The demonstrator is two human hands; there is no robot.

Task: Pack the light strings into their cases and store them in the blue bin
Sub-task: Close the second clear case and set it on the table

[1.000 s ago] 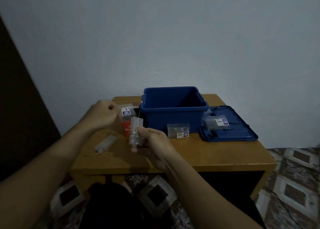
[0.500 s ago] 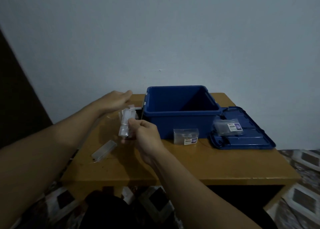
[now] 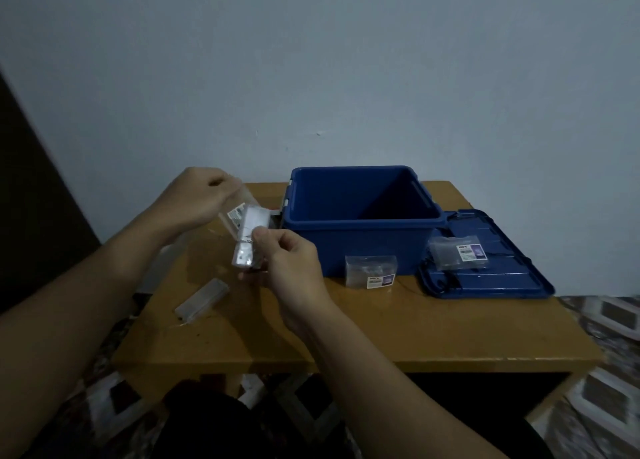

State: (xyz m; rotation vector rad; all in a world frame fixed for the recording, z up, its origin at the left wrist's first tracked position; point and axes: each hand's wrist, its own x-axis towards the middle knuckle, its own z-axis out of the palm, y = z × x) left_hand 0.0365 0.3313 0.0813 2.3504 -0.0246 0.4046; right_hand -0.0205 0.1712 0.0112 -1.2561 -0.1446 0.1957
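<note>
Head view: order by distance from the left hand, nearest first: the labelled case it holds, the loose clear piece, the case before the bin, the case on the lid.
1. labelled case, pinched by the left hand itself.
2. loose clear piece, on the table below that hand.
3. bin-front case, before the blue bin, right of centre.
4. lid-top case, on the lid, far right.

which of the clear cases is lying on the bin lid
The rightmost case, on the lid. The middle case sits on the table before the bin, and the left hand holds a third case.
</note>
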